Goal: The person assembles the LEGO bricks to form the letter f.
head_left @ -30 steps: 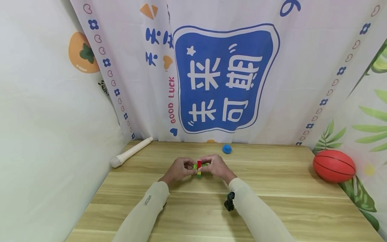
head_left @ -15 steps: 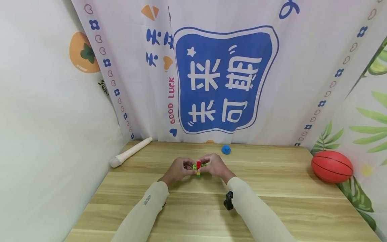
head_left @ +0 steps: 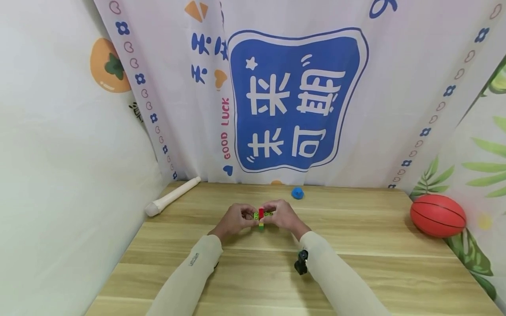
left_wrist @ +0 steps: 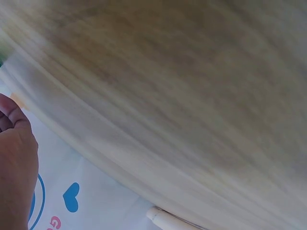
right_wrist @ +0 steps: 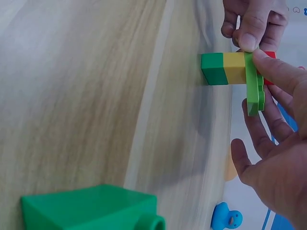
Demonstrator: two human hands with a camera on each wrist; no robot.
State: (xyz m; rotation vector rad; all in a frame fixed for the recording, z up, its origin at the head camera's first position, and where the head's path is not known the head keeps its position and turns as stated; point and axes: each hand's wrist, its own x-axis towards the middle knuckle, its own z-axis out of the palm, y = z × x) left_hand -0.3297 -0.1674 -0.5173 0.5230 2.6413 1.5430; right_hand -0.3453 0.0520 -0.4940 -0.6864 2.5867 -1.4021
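A short upright stack of toy building blocks stands on the table between both hands. In the right wrist view it has a dark green block (right_wrist: 214, 69), a yellow block (right_wrist: 234, 68), a flat lime-green studded piece (right_wrist: 253, 98) across it, and a red block (right_wrist: 270, 54) at the top. My left hand (head_left: 234, 219) pinches the stack from the left, its thumb on the lime piece. From the right, my right hand (head_left: 283, 215) pinches it with the thumb pressed on the same piece. Only part of the left hand (left_wrist: 17, 163) shows at the left wrist view's edge.
A blue toy duck (head_left: 297, 193) sits behind the hands. A pale stick-like object (head_left: 173, 196) lies at the back left, and a red basketball (head_left: 438, 216) at the right edge. A green studded block-like shape (right_wrist: 91, 208) fills the right wrist view's lower corner. Curtains stand behind.
The head view shifts slightly. Both hands keep their hold on the stack in nearly the same place.
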